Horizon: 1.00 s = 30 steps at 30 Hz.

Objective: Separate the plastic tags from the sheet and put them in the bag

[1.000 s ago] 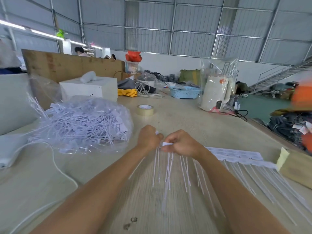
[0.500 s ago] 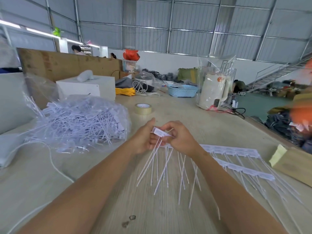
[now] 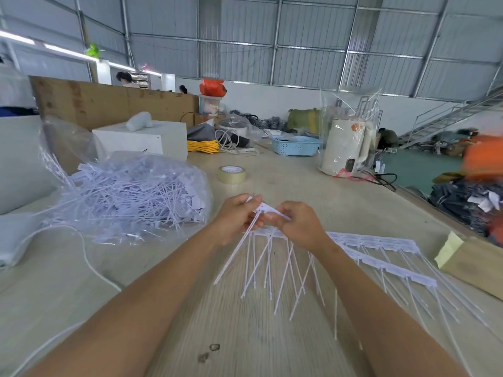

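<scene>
Tags: I see a white bunch (image 3: 268, 257) lifted above the table (image 3: 313, 191), tails fanning down.
Left hand (image 3: 235, 217): pinching the tag heads.
Right hand (image 3: 300, 225): pinching them too.
Bag (image 3: 128, 193): left, full of tags.
Sheet (image 3: 381, 250): flat, right.

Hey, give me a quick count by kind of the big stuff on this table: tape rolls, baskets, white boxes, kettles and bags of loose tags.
Tape roll: 1
Blue basket: 1
White box: 1
Kettle: 1
Bag of tags: 1
Total: 5
</scene>
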{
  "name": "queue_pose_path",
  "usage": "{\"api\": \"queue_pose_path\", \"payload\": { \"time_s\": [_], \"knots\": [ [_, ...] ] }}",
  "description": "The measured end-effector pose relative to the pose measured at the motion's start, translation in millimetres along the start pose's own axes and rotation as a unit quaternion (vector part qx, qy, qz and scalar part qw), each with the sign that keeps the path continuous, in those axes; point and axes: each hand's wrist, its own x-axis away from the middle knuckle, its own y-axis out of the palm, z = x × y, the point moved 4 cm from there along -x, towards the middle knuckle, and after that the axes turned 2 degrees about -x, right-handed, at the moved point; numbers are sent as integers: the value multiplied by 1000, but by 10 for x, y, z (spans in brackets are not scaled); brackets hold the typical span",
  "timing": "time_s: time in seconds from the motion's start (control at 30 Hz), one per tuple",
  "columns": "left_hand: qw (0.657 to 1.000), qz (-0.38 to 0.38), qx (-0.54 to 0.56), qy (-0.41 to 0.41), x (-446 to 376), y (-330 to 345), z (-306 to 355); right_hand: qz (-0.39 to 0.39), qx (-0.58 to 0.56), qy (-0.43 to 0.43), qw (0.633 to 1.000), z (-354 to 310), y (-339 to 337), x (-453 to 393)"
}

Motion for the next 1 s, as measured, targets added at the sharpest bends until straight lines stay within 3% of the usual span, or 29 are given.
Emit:
{"api": "queue_pose_path", "payload": {
  "time_s": [0.17, 0.33, 0.5, 0.8, 1.0],
  "knots": [
    [1000, -1, -10, -14, 15, 66, -9, -53, -38, -7, 998, -19, 31, 58],
    [985, 25, -147, 86, 59, 104, 37, -43, -97, 28, 994, -24, 11, 62],
    [971, 43, -205, 112, 64, 159, 59, -62, -117, 69, 989, -6, 33, 46],
    [981, 43, -175, 66, 64, 178, 86, 49, -18, -32, 998, -43, -1, 56],
    [980, 69, -187, 26, 42, 152, 71, 68, 149, -80, 983, -192, -15, 121]
  ]
}}
